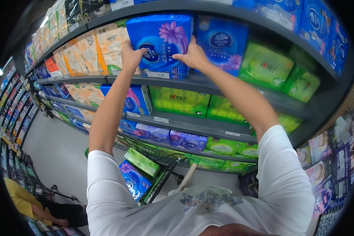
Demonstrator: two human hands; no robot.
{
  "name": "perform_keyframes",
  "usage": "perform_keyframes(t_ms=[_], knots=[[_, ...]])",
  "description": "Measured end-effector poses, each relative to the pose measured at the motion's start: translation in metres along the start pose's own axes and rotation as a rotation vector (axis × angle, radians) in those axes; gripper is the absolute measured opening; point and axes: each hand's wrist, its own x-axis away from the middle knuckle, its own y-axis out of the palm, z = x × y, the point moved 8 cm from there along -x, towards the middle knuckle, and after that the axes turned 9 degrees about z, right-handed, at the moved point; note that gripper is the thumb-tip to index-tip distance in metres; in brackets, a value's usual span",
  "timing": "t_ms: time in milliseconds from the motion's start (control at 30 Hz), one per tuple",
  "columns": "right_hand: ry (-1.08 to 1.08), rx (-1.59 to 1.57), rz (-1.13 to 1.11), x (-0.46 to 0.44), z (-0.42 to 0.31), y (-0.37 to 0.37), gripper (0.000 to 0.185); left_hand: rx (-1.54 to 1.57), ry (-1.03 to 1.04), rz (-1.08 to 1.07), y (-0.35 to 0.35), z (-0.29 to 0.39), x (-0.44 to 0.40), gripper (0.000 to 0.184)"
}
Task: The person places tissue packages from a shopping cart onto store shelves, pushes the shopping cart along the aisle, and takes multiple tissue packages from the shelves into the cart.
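Both hands grip a blue Vinda tissue pack (160, 33) with a pink flower, at the front edge of the upper shelf. My left hand (131, 57) holds its left side, thumb on the front. On the right side, my right hand (193, 55) has its thumb across the front and its fingers around the edge. Another blue Vinda pack (221, 41) stands just right of it, and orange and white packs (111, 45) stand to the left. The packs' backs are hidden.
Below me a wire shopping cart (120, 147) holds a green pack (142, 162) and a blue pack (133, 181). Green packs (265, 67) line the shelves (208, 84). A person in yellow (23, 196) is at the lower left, near another cart (43, 191).
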Motion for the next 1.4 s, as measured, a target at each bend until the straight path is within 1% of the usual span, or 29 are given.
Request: perform_keyframes(t_ms=[33, 100, 200, 333, 467, 567, 633, 700, 733, 767, 833, 867, 900, 933, 967, 1000, 1033, 1100, 1133, 1167, 1233, 1300, 1367, 1400], knots=[[-0.006, 0.002, 0.000, 0.005, -0.003, -0.001, 0.112, 0.002, 0.001, 0.006, -0.001, -0.001, 0.003, 0.055], [-0.045, -0.044, 0.056, 0.012, -0.010, -0.008, 0.109, 0.173, 0.010, 0.043, -0.005, 0.002, 0.010, 0.052], [-0.077, -0.057, 0.105, 0.020, -0.012, -0.008, 0.108, 0.098, 0.006, 0.109, -0.014, 0.009, 0.017, 0.048], [-0.101, -0.081, 0.169, 0.030, -0.011, -0.012, 0.107, 0.173, 0.003, 0.138, -0.018, 0.019, 0.030, 0.046], [-0.108, -0.082, 0.209, 0.031, -0.011, -0.013, 0.107, 0.107, 0.018, 0.152, -0.020, 0.018, 0.027, 0.045], [-0.103, -0.066, 0.176, 0.030, -0.011, -0.011, 0.107, 0.094, 0.014, 0.179, -0.019, 0.010, 0.026, 0.045], [-0.174, -0.044, 0.193, 0.029, -0.016, -0.011, 0.107, 0.084, 0.027, 0.186, -0.019, 0.014, 0.026, 0.045], [-0.146, -0.026, 0.176, 0.025, -0.013, -0.009, 0.107, -0.028, -0.010, 0.254, -0.024, 0.013, 0.027, 0.046], [-0.170, -0.008, 0.179, 0.024, -0.015, -0.009, 0.107, 0.039, -0.008, 0.269, -0.025, 0.006, 0.025, 0.047], [-0.193, 0.010, 0.182, 0.027, -0.017, -0.008, 0.108, 0.034, -0.014, 0.251, -0.025, -0.002, 0.023, 0.047], [-0.136, 0.008, 0.160, 0.037, -0.023, -0.012, 0.106, -0.078, -0.027, 0.310, -0.032, -0.010, 0.020, 0.048], [-0.168, -0.018, 0.165, 0.042, -0.028, -0.015, 0.105, -0.049, 0.011, 0.339, -0.036, -0.010, 0.023, 0.049], [-0.202, -0.041, 0.175, 0.045, -0.031, -0.019, 0.104, -0.069, 0.019, 0.356, -0.041, 0.004, 0.032, 0.049], [-0.281, -0.086, 0.249, 0.049, -0.035, -0.026, 0.102, 0.036, 0.034, 0.339, -0.042, 0.008, 0.033, 0.051], [-0.364, -0.065, 0.314, 0.051, -0.039, -0.032, 0.103, 0.109, 0.017, 0.284, -0.041, 0.008, 0.032, 0.050], [-0.402, -0.054, 0.344, 0.053, -0.042, -0.039, 0.102, 0.282, 0.087, 0.261, -0.041, 0.045, 0.046, 0.050], [-0.446, -0.048, 0.366, 0.055, -0.049, -0.048, 0.102, 0.292, 0.088, 0.243, -0.046, 0.057, 0.051, 0.050], [-0.566, -0.113, 0.426, 0.063, -0.063, -0.073, 0.104, 0.287, 0.268, 0.225, -0.060, 0.083, 0.052, 0.049], [-0.616, -0.121, 0.437, 0.065, -0.071, -0.082, 0.105, 0.265, 0.322, 0.239, -0.069, 0.102, 0.057, 0.046], [-0.700, -0.139, 0.565, 0.081, -0.085, -0.103, 0.090, 0.232, 0.369, 0.257, -0.080, 0.124, 0.066, 0.044], [-0.649, -0.212, 0.564, 0.093, -0.107, -0.130, 0.065, 0.177, 0.441, 0.188, -0.102, 0.152, 0.074, 0.041], [-0.618, -0.331, 0.479, 0.099, -0.119, -0.131, 0.064, 0.070, 0.532, 0.173, -0.127, 0.176, 0.083, 0.038], [-0.569, -0.481, 0.410, 0.104, -0.126, -0.122, 0.062, -0.212, 0.585, 0.025, -0.170, 0.182, 0.064, 0.042], [-0.524, -0.605, 0.338, 0.108, -0.130, -0.115, 0.058, -0.163, 0.704, 0.085, -0.179, 0.203, 0.076, 0.041]])
